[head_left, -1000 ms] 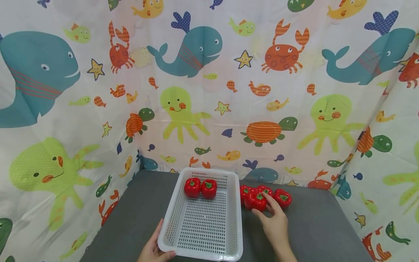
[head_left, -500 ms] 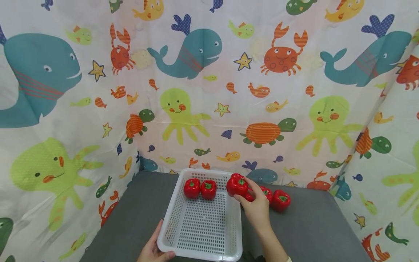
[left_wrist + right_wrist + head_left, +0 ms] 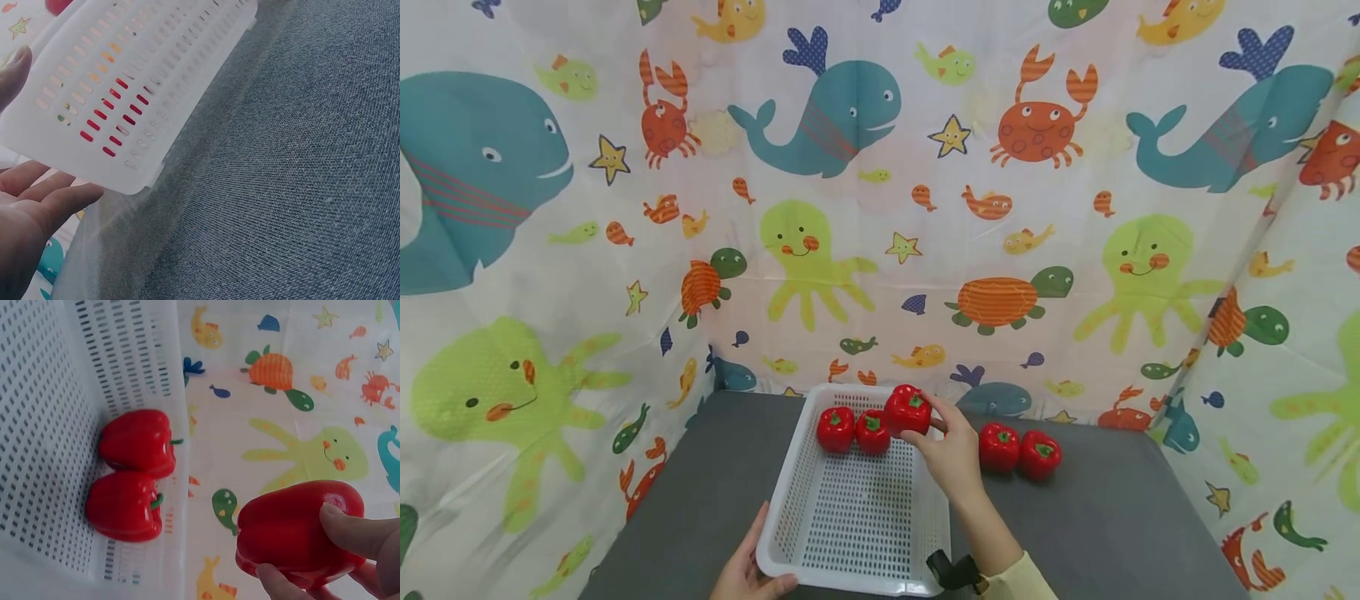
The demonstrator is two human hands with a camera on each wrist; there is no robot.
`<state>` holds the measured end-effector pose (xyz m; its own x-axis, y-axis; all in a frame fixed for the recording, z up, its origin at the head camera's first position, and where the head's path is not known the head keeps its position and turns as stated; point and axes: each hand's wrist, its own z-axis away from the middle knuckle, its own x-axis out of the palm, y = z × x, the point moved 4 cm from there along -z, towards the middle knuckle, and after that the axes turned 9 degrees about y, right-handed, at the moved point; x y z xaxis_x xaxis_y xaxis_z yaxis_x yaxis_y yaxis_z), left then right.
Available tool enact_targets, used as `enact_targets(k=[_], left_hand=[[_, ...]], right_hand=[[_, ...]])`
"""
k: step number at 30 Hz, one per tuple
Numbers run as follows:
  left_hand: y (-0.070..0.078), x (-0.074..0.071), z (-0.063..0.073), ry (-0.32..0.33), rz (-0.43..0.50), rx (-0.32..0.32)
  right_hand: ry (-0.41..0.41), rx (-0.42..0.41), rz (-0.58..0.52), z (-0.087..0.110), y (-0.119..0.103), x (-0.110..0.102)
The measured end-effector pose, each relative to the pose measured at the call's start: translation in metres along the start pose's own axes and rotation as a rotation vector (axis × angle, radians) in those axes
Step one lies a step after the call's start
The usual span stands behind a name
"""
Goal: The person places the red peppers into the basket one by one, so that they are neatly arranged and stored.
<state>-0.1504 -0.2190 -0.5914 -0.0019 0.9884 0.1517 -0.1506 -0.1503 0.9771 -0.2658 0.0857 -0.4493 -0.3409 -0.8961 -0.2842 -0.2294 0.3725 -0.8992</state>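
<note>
Head view has a sea-creature curtain (image 3: pixel 936 267) behind, then a grey table (image 3: pixel 700 500), then the white basket (image 3: pixel 857 517) on it. At the basket's near left corner, the left hand (image 3: pixel 751 567) rests with fingers and thumb extended along two sides; if that contact is light, a bump could swivel the basket. Above the basket's far right part, the right hand (image 3: pixel 951 450) grips a red pepper (image 3: pixel 907 412) between thumb and fingers. Its skin looks glossy, so a weak pinch might let it slip; lowered too far left, it could shove the pair of peppers (image 3: pixel 836 429) inside the basket's far end. Two more peppers (image 3: pixel 1000 447) sit right of the basket, where a wide forearm swing might nudge them. Smallest, a black device (image 3: pixel 953 572) at the right wrist overlaps the basket's near right corner and may catch its rim.
</note>
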Motion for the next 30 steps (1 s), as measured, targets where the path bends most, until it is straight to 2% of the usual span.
enact_targets(k=[5, 10, 12, 18, 26, 30], left_hand=[[0.001, 0.0, -0.001, -0.009, 0.01, 0.009], [0.0, 0.0, -0.001, -0.01, 0.003, 0.007], [0.0, 0.0, -0.001, -0.003, -0.003, 0.004], [0.0, 0.0, -0.001, 0.005, -0.004, 0.006], [0.0, -0.002, 0.001, 0.008, -0.01, 0.001], [0.001, -0.003, -0.001, 0.013, -0.019, 0.012]], right_hand=[[-0.035, 0.036, -0.015, -0.003, -0.012, 0.018], [-0.063, 0.018, -0.019, -0.006, -0.017, 0.034], [-0.068, 0.008, -0.015, -0.007, -0.015, 0.038], [-0.088, 0.052, -0.014, -0.012, -0.005, 0.052], [-0.196, 0.066, 0.019, -0.013, 0.007, 0.081], [-0.224, 0.076, 0.034, -0.011, 0.012, 0.095]])
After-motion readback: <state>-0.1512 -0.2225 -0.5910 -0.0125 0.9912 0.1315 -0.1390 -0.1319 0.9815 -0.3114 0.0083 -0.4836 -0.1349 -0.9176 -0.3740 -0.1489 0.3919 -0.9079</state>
